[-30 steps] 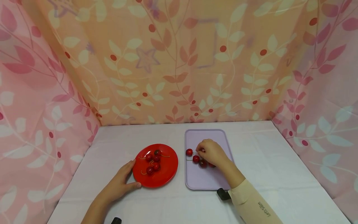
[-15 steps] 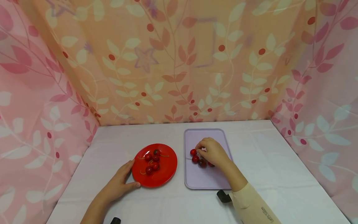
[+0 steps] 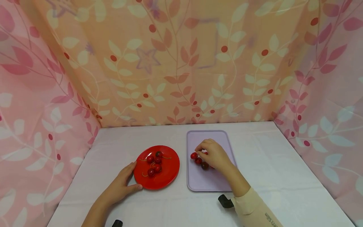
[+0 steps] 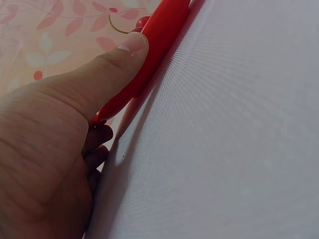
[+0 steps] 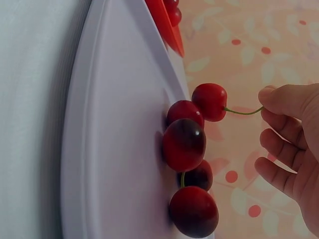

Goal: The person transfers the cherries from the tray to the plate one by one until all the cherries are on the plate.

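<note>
My right hand hovers over a lavender tray and pinches the thin green stem of a bright red cherry. In the right wrist view that cherry hangs from its stem held by my fingertips, right beside several darker cherries lying on the tray. My left hand grips the near left rim of a red plate holding several cherries. In the left wrist view the thumb presses on the plate rim, with fingers curled beneath.
A white cloth covers the table. Leaf-patterned fabric walls close off the back and both sides. Dark wrist straps show near the front edge. The red plate's edge lies just beyond the tray.
My right hand has shifted slightly left and its fingertips have closed on the leftmost cherry's stem; that cherry has moved a little on the tray. The left hand has stayed on the plate.
</note>
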### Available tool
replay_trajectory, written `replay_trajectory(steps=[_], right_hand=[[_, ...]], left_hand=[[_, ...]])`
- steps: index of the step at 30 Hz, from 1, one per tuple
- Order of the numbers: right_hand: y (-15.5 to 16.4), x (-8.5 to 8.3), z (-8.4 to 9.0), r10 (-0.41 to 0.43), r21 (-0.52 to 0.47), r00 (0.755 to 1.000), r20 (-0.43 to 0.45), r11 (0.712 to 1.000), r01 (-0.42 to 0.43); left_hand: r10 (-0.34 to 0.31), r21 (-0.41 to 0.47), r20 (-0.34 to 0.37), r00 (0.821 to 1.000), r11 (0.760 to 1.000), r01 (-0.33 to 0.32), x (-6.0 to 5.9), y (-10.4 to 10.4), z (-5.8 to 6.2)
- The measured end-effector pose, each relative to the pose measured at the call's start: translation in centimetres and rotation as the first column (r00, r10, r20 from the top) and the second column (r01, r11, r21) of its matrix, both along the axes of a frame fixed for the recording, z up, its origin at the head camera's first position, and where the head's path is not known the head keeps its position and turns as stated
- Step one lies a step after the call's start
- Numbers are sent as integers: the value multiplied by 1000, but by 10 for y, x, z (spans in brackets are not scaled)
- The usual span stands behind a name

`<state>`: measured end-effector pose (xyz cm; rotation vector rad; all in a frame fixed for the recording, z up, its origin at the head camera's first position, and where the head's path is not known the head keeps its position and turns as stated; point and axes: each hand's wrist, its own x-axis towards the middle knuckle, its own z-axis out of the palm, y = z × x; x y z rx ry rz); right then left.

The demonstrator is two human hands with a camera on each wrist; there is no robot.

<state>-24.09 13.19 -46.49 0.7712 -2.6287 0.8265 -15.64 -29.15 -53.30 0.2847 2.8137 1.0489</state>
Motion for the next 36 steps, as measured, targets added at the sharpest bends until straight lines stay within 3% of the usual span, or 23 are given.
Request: replay_trajectory(steps=[17,29,36], right_hand=[[-27,3,7,63,-5,998,-13,998,-63],[-57,3,13,144,-5,989,-27,990,-144],[-77,-3,13,199,54,980,-10,979,-198]], left_hand=[[19,10,33,999,1000,-19,0,0,-2],[4,-3,7,1000,1000,-4,-1,-2,-2],[5,1,8,1000,1000,-5,-1,-1,-3]])
